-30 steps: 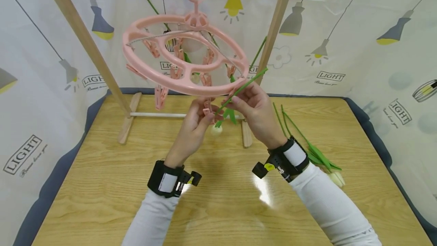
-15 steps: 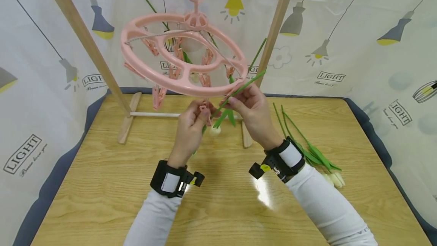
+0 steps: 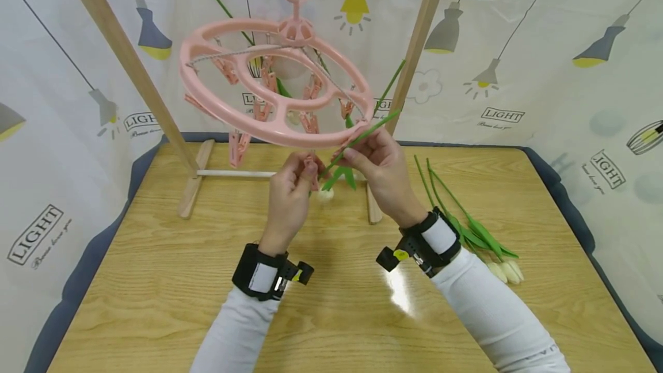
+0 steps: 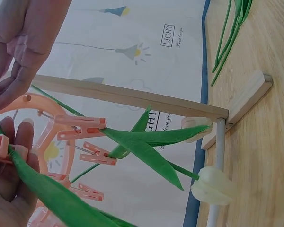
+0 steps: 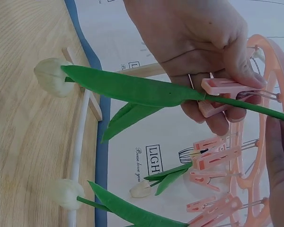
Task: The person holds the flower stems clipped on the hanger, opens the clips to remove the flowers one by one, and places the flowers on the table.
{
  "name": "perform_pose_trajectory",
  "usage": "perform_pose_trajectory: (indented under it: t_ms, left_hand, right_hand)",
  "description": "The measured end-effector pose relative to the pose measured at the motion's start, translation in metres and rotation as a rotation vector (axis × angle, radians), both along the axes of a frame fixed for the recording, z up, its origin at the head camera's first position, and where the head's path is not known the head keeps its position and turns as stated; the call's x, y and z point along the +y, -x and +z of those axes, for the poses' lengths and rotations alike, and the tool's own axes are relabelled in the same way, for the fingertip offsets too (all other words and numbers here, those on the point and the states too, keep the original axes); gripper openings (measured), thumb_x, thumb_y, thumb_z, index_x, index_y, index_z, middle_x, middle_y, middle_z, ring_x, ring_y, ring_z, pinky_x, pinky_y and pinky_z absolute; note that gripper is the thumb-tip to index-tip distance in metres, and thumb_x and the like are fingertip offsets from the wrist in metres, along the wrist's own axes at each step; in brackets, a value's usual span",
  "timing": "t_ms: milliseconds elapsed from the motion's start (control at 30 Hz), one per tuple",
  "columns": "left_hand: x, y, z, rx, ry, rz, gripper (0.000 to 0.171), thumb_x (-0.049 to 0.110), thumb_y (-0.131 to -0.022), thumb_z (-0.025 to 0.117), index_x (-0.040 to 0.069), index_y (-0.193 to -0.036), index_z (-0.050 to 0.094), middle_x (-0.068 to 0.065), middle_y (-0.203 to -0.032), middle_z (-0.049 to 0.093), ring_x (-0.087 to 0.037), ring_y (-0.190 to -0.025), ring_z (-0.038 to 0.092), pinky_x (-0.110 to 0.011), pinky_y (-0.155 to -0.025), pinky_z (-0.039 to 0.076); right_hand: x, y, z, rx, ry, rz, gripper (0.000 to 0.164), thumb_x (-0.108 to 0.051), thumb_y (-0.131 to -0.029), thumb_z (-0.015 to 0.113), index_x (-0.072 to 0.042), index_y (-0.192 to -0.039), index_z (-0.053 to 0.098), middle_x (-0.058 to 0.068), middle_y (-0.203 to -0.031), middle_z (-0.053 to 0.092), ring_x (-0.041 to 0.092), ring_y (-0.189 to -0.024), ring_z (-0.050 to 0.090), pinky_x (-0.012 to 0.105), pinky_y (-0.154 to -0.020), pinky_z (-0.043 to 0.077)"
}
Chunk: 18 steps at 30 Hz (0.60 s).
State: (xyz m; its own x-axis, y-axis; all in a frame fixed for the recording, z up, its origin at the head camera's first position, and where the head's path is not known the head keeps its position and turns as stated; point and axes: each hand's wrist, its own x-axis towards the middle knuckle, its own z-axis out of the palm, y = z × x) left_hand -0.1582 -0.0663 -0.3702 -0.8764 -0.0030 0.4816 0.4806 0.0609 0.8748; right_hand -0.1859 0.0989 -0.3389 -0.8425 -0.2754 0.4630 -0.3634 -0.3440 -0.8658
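My left hand [image 3: 290, 191] pinches a pink clothespin [image 5: 222, 86] that hangs from the near rim of a round pink clip hanger [image 3: 282, 134]. An artificial white tulip [image 5: 52, 78] with long green leaves has its stem running across the clothespin's mouth, between its two arms. In the head view, my right hand [image 3: 383, 171] holds the upper green stem [image 3: 380, 124] between thumb and fingers, just under the rim. Most of this tulip is hidden behind my left hand there. In the left wrist view, other tulips [image 4: 210, 187] hang bloom-down from clothespins [image 4: 80, 126] behind.
A wooden rack with slanted posts [image 3: 129, 68] and a white bottom bar [image 3: 235, 174] carries the hanger. More tulips [image 3: 510, 272] lie on the wooden table [image 3: 331, 327] to the right. A printed cloth [image 3: 549, 131] surrounds the table at the back and sides.
My left hand has shifted slightly left with the clothespin, and the tulip stem has come to its mouth. The right hand and the hanger have drifted a little left.
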Motion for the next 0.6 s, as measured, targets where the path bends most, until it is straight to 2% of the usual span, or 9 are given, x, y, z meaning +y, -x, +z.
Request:
perform_pose_trajectory:
  t_ms: [100, 233, 400, 600]
  left_hand:
    - [0.000, 0.000, 0.000, 0.004, 0.013, 0.020, 0.019, 0.009, -0.103, 0.048, -0.008, -0.105, 0.058, -0.022, -0.089, 0.064, -0.009, -0.068, 0.053, -0.020, -0.061, 0.045]
    - [0.000, 0.001, -0.001, -0.003, 0.008, 0.007, 0.020, 0.009, -0.103, 0.048, -0.008, -0.104, 0.057, -0.023, -0.088, 0.065, -0.007, -0.071, 0.053, -0.018, -0.062, 0.044]
    - [-0.001, 0.000, -0.001, -0.018, -0.001, -0.027, 0.019, 0.008, -0.104, 0.045, -0.006, -0.110, 0.057, -0.023, -0.092, 0.065, -0.007, -0.078, 0.060, -0.020, -0.066, 0.049]
    - [-0.003, 0.000, -0.001, -0.022, -0.025, -0.084, 0.023, 0.006, -0.105, 0.042, -0.009, -0.118, 0.053, -0.027, -0.101, 0.063, -0.007, -0.088, 0.063, -0.021, -0.077, 0.056]
  right_hand:
    - [0.001, 0.000, 0.000, 0.013, -0.005, -0.008, 0.027, 0.011, -0.095, 0.052, -0.012, -0.107, 0.058, 0.000, -0.099, 0.067, 0.011, -0.090, 0.068, 0.029, -0.083, 0.060]
    - [0.004, -0.001, -0.001, 0.023, -0.012, -0.012, 0.026, 0.010, -0.095, 0.053, -0.013, -0.107, 0.057, -0.001, -0.098, 0.067, 0.011, -0.089, 0.068, 0.028, -0.082, 0.059]
    - [0.008, 0.000, -0.003, 0.043, -0.016, -0.018, 0.024, 0.007, -0.096, 0.055, -0.014, -0.109, 0.058, -0.001, -0.096, 0.067, 0.011, -0.086, 0.067, 0.027, -0.079, 0.059]
    - [0.015, 0.002, -0.001, 0.051, -0.005, -0.043, 0.022, 0.002, -0.096, 0.059, -0.013, -0.112, 0.058, 0.000, -0.095, 0.066, 0.012, -0.084, 0.066, 0.027, -0.077, 0.059]
